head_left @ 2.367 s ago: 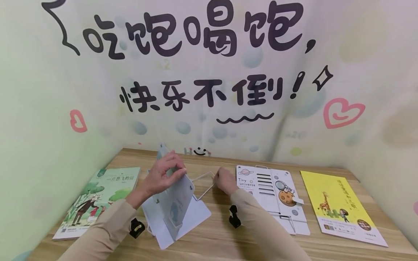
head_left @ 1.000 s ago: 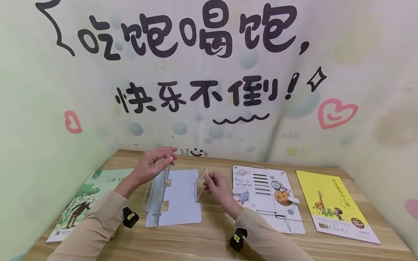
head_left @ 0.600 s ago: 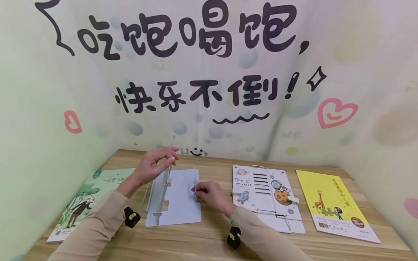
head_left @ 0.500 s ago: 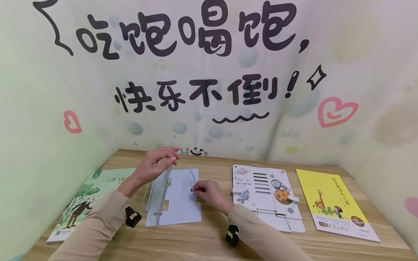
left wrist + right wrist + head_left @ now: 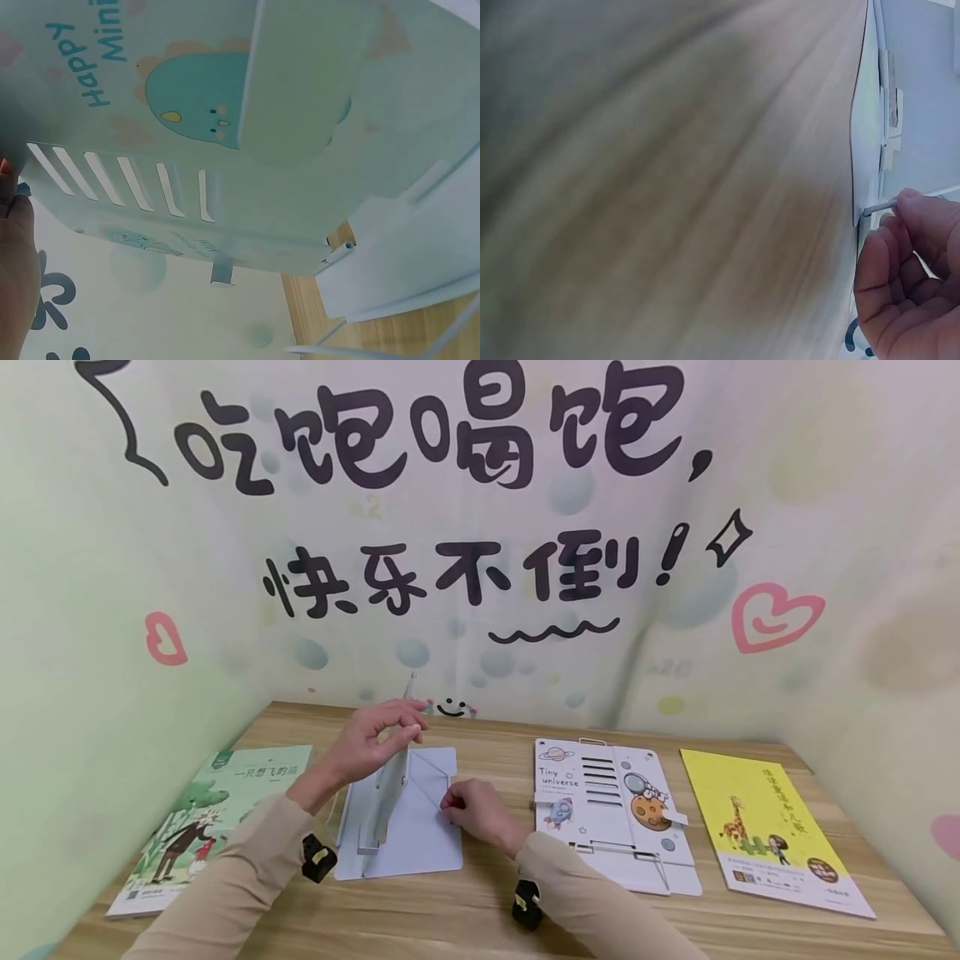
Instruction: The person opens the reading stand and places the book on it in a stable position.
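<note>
Support the printed panel (image 5: 392,797) with the left hand (image 5: 375,739): its fingers are curled over the panel's upper edge, narrow, with the panel between them and the thumb. The panel stands on edge above the left part of the base plate (image 5: 423,847), which lies flat on the desk (image 5: 465,910). Guide the wire support (image 5: 882,206) with the right hand (image 5: 480,810), whose thumb and fingertips pinch the wire at the right edge of the base plate. The step in hand appears to be setting the angle of the wire against the base plate while the panel is held out of its path. Turn the wire about its ends rather than pulling it sideways (thin wire may bend or spring from its seat; whether both ends are seated cannot be told here). Hold the panel steady during this adjustment, since a sudden drop could trap the right fingers over the base plate. Apply light, even force, and stop if the base plate begins to slide. Work clear of the green book (image 5: 225,827) to the left of the base plate, and of the second stand (image 5: 637,768) to its right.
</note>
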A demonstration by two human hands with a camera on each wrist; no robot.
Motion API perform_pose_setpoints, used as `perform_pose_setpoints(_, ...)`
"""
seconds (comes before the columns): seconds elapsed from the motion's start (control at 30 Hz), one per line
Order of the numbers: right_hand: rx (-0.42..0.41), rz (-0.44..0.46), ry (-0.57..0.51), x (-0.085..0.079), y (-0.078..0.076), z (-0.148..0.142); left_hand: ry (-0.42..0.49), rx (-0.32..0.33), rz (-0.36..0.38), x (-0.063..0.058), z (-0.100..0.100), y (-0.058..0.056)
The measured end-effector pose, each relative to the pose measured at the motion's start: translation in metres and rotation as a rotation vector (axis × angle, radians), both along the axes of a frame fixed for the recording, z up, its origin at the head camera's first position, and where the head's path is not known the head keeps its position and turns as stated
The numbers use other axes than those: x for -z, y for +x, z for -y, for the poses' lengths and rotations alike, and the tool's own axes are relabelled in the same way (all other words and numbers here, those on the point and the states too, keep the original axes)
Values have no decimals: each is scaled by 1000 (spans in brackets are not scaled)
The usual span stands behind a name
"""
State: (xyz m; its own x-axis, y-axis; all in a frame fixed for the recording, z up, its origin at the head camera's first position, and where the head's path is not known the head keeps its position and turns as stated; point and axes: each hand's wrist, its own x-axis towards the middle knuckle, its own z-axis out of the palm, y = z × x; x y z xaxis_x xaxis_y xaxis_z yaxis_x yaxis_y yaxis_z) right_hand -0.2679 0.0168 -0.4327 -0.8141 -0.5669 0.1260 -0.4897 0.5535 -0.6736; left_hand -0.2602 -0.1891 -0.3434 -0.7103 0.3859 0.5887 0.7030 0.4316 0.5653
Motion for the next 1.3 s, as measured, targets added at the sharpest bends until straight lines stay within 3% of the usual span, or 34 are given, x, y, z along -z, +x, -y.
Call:
perform_pose_setpoints(0.23, -17, -45, 52, 2, 1, -2, -3, 0, 46, 0, -7, 1)
perform_pose_setpoints(0.43, -21, -7, 88, -2, 1, 0, -16, 10, 58, 1, -12, 0)
perform_pose_setpoints(0.77, -26, -25, 75, -3, 1, 0, -31, 18, 61, 1, -16, -1)
perform_pose_setpoints(1.3, -10, 25, 75, -2, 0, -2, -77, 10, 66, 3, -23, -1)
